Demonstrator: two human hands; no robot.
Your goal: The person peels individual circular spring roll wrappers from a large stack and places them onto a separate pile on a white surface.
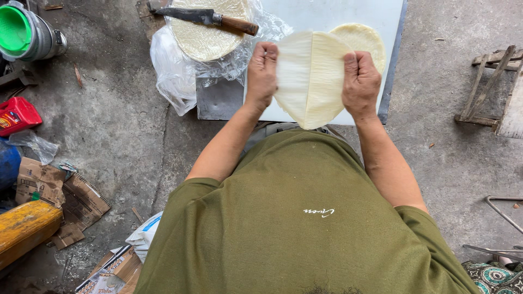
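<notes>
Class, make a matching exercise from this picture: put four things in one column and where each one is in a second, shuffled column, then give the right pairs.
Things:
1. Knife
2. Pale folded sheet
3. Green-lidded can
4. Wooden stool

Places:
A. Far right, on the concrete
B. Between both hands
C. On the round stack in clear plastic
D. Top left corner

Pairs: 1-C, 2-B, 3-D, 4-A

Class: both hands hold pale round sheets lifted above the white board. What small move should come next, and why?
Probably draw the hands apart: the left hand and right hand each grip an edge of the overlapping pale sheets, already fanned above the white board, so a gentle pull should separate them.
</notes>
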